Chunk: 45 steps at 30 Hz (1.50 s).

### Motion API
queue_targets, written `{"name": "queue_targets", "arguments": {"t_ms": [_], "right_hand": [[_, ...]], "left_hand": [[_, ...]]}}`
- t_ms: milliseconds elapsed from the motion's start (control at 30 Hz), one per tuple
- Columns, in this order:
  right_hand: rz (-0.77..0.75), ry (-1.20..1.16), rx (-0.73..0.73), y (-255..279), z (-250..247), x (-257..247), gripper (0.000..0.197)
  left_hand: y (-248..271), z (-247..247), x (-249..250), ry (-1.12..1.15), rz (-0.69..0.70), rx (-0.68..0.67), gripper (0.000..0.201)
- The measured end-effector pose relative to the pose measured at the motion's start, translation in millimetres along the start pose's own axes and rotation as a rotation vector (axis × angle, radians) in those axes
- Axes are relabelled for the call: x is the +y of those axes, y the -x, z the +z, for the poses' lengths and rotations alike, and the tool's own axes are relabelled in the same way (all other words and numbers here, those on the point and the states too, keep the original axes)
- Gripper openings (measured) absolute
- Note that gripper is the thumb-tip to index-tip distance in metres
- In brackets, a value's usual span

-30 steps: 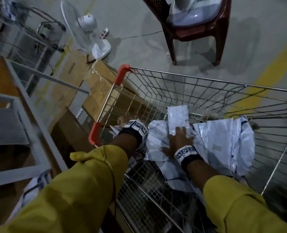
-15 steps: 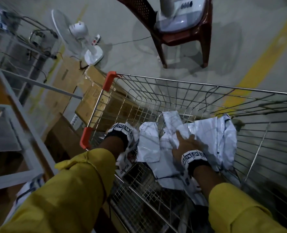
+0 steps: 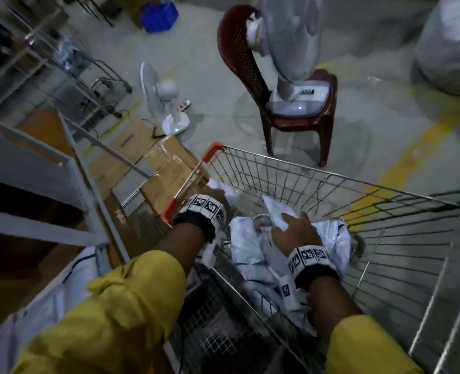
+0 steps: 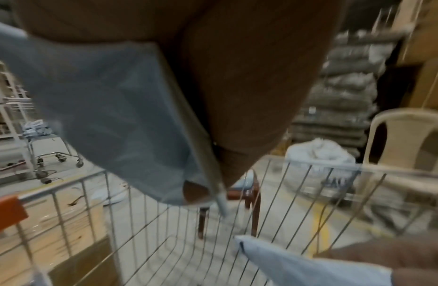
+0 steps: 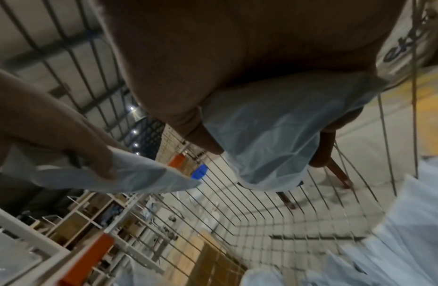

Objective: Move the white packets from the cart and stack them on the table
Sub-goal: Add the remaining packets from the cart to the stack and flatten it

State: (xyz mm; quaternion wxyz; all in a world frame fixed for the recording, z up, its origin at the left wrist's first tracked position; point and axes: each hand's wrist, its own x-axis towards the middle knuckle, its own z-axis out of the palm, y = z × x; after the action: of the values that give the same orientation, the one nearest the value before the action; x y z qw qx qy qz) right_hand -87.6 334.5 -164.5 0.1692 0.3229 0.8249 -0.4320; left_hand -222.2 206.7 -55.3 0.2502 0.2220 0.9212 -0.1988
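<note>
Several crumpled white packets (image 3: pixel 250 249) lie heaped in the wire cart (image 3: pixel 331 177). My left hand (image 3: pixel 211 192) is by the cart's left rim and grips one white packet (image 3: pixel 230 194), seen close in the left wrist view (image 4: pixel 110 108). Over the heap, my right hand (image 3: pixel 294 230) holds a second white packet (image 3: pixel 274 213), with the fingers curled round it (image 5: pixel 274 135). The right wrist view also shows the left hand (image 5: pixel 66 139) pinching its packet (image 5: pixel 144 174). Both packets are raised above the heap.
A grey metal frame (image 3: pixel 83 168) stands left of the cart, with cardboard boxes (image 3: pixel 153 168) on the floor beyond it. A red chair (image 3: pixel 299 122) carrying a fan stands past the cart. A small fan (image 3: pixel 166 103) sits on the floor.
My right hand went from resting on the heap to gripping a packet and raising it. My left hand rose to the cart's left rim with its packet. The view tilted up.
</note>
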Motion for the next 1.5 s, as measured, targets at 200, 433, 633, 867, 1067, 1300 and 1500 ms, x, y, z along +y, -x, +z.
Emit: {"name": "queue_targets", "arguments": {"t_ms": [200,433,633,867,1067,1300,1500], "right_hand": [[-0.118,0.057,0.123,99.7,-32.6,-22.9,0.057],[-0.267,0.155,0.306,215.4,-63.4,-53.4,0.059],[-0.494,0.211,0.45,290.2,-74.4,-74.6,0.071],[-0.756,0.173,0.426,353.4,-62.2,-87.5,0.067],[-0.851,0.199,0.292,399.7,-48.2,-64.5,0.054],[-0.933,0.261,0.157,440.9,-9.3,-39.6,0.066],[-0.977,0.289,0.175,477.6,14.6,-56.0,0.069]], "left_hand": [[115.1,-30.0,-13.7,0.396,-0.186,0.342,0.046],[228.7,-0.5,-46.8,0.75,-0.317,0.609,0.035],[317.7,25.0,-63.7,0.855,-0.38,0.906,0.025],[415.5,63.6,-81.8,0.963,-0.448,1.168,0.019],[507.3,116.2,-78.3,0.918,-0.625,1.251,0.015],[592.5,195.3,-76.4,0.906,-0.858,1.181,0.026],[637.7,239.3,-94.6,0.946,-1.011,1.137,0.05]]}}
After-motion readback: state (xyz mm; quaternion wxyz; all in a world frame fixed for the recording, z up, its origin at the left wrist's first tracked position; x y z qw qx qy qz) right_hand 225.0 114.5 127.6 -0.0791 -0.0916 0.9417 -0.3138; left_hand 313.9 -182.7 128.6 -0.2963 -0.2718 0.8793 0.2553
